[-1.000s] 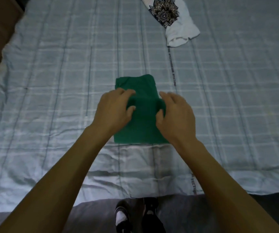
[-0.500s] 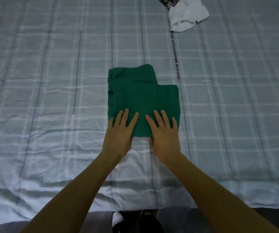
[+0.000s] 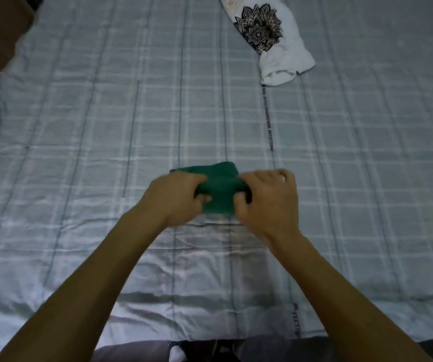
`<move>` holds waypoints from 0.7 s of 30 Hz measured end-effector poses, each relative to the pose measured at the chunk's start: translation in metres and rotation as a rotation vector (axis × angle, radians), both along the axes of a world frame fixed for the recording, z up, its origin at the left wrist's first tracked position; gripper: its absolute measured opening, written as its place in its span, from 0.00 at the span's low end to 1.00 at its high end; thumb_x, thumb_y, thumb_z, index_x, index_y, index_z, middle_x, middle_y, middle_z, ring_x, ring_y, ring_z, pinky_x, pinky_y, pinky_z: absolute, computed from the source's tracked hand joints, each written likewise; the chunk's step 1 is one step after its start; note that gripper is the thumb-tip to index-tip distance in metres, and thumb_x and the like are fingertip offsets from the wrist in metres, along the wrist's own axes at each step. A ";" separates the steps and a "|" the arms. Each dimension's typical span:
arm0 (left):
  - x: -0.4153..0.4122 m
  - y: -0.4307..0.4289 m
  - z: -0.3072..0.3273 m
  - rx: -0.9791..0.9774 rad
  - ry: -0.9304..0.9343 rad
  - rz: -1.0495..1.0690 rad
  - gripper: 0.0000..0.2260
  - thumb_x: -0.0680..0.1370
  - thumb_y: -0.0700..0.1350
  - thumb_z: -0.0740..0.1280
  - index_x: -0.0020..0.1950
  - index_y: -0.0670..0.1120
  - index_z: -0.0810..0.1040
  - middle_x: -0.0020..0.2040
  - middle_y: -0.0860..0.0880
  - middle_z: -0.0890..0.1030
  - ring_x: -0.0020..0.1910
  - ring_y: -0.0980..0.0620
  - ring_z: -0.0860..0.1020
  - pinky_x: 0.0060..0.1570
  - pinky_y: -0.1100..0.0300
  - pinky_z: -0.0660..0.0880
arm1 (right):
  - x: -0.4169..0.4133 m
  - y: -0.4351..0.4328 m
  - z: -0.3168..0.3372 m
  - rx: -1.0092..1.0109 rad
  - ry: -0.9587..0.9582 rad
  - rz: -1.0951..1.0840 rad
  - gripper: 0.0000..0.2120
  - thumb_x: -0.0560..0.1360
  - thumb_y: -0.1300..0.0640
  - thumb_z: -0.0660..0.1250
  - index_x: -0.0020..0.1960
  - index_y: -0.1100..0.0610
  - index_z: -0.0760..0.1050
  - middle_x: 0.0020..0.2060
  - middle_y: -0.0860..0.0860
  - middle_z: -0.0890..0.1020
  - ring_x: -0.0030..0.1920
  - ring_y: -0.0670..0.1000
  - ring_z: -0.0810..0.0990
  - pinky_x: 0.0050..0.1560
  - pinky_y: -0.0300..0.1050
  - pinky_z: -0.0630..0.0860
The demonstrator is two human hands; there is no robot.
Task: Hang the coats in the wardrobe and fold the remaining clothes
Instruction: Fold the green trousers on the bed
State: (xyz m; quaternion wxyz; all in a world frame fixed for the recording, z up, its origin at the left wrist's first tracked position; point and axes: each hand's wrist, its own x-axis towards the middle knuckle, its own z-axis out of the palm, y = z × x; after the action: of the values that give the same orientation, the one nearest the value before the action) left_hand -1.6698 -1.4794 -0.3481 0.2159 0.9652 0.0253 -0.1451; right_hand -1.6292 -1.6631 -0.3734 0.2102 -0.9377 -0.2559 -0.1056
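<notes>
- We've got both hands on the green garment [image 3: 219,194] now. It sits mid-bed on the checked bedspread [image 3: 105,126], close to the near edge.
- Our left hand [image 3: 181,197] curls its fingers round the left side of the bundle, and our right hand [image 3: 265,202] clamps the right side. Both are grasping cloth, though motion blur softens the fingers.
- We reckon gripping both sides keeps the layers together, so the fold can be doubled over or lifted without slipping apart.
- Half a second ago our palms lay flat, pressing a wider green rectangle smooth. Now the fingers are bunched and the piece looks narrower and shorter.
- The white printed shirt [image 3: 283,56] waits far right, well apart, loosely rolled rather than folded flat.
</notes>
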 end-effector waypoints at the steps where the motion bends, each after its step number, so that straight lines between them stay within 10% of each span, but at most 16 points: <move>1: 0.010 0.003 0.002 0.042 -0.178 0.053 0.05 0.76 0.48 0.64 0.50 0.49 0.76 0.44 0.48 0.79 0.43 0.45 0.76 0.40 0.55 0.69 | 0.012 0.006 0.007 0.026 -0.054 -0.041 0.13 0.66 0.57 0.63 0.48 0.56 0.80 0.42 0.52 0.83 0.44 0.54 0.78 0.55 0.50 0.67; 5: 0.029 0.008 -0.010 0.046 -0.453 0.258 0.16 0.75 0.41 0.64 0.63 0.44 0.74 0.54 0.41 0.78 0.49 0.41 0.75 0.50 0.50 0.71 | 0.036 0.022 0.001 0.060 -0.046 -0.088 0.20 0.69 0.61 0.65 0.61 0.59 0.75 0.57 0.58 0.78 0.59 0.60 0.74 0.61 0.57 0.68; 12: 0.015 0.005 -0.095 0.142 -0.189 0.034 0.22 0.71 0.40 0.68 0.64 0.39 0.73 0.53 0.37 0.77 0.50 0.38 0.76 0.48 0.49 0.71 | 0.037 0.017 -0.083 -0.264 0.424 0.180 0.29 0.74 0.57 0.66 0.73 0.58 0.63 0.72 0.62 0.63 0.74 0.63 0.57 0.70 0.61 0.58; 16: 0.022 0.007 -0.109 0.182 -0.240 0.025 0.25 0.68 0.43 0.72 0.64 0.38 0.73 0.51 0.37 0.76 0.48 0.38 0.75 0.49 0.48 0.71 | 0.046 0.021 -0.093 -0.158 0.289 0.186 0.33 0.70 0.58 0.70 0.72 0.59 0.64 0.71 0.64 0.64 0.73 0.64 0.59 0.71 0.63 0.58; 21: 0.044 0.007 -0.124 0.276 -0.228 -0.011 0.44 0.66 0.56 0.74 0.76 0.42 0.57 0.71 0.34 0.63 0.72 0.36 0.59 0.69 0.38 0.55 | 0.078 0.042 -0.095 -0.340 0.205 0.327 0.51 0.65 0.43 0.74 0.77 0.52 0.49 0.76 0.60 0.47 0.76 0.60 0.41 0.74 0.60 0.42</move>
State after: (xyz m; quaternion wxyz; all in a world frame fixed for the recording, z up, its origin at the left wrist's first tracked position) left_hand -1.6261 -1.4723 -0.4720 0.0820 0.9960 0.0152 -0.0311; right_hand -1.5510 -1.6206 -0.4683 0.0885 -0.9115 -0.3954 0.0701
